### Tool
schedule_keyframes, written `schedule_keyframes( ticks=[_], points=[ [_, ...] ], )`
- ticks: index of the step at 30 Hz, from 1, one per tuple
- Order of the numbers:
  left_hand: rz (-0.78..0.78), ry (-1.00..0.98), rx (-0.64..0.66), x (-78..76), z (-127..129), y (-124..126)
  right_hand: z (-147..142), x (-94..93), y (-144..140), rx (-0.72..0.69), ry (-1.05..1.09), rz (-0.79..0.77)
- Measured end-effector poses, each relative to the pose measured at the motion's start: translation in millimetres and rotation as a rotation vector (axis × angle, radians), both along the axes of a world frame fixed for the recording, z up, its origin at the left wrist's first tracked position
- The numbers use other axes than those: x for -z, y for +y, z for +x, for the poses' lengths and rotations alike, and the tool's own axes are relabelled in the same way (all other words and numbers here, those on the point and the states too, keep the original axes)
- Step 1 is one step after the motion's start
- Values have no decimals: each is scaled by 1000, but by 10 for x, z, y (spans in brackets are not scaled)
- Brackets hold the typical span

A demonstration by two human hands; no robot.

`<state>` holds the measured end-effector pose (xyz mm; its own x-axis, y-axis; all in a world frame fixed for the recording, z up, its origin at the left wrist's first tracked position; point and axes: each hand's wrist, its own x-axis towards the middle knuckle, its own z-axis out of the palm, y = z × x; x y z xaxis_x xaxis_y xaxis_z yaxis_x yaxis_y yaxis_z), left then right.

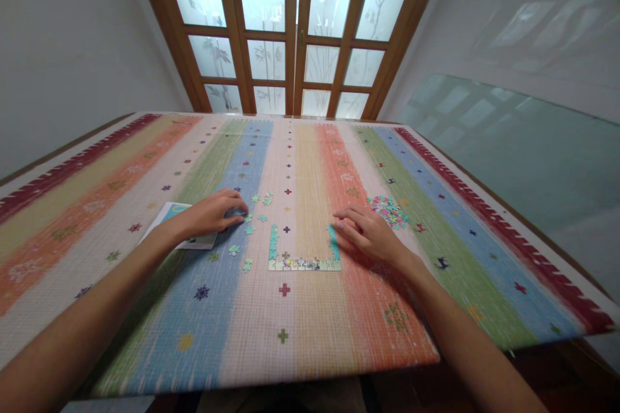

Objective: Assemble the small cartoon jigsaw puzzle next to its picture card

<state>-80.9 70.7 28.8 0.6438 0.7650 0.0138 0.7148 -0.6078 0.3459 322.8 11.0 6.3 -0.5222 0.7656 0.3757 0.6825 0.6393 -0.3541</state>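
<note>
My left hand (220, 211) hovers at the loose puzzle pieces, its thumb and forefinger bent towards a turquoise puzzle piece (248, 218) at the fingertips. Several more turquoise pieces (234, 250) lie around it. At the centre, a U-shaped puzzle border (300, 264) is joined: a bottom row with a left column and a right column (334, 245). My right hand (363, 229) rests beside the top of the right column, forefinger stretched out and other fingers loosely bent. No piece shows between its fingers.
A heap of multicoloured puzzle pieces (389, 211) lies just beyond my right hand. Under my left wrist is a white and blue printed card or booklet (169, 211). A striped cloth (310, 329) covers the table. Wooden glass-paned doors (295, 32) stand behind.
</note>
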Motion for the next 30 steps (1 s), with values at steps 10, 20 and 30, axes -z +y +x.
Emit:
schedule_keyframes(
  ticks=[10, 20, 30],
  points=[
    [-142, 18, 78, -139, 52, -583, -3, 14, -4, 3, 24, -10],
    [-152, 91, 41, -78, 71, -758, -10, 18, -5, -5, 32, -13],
    [-187, 39, 128, -77, 240, -757, -11, 23, 3, -17, 24, 5]
  ],
)
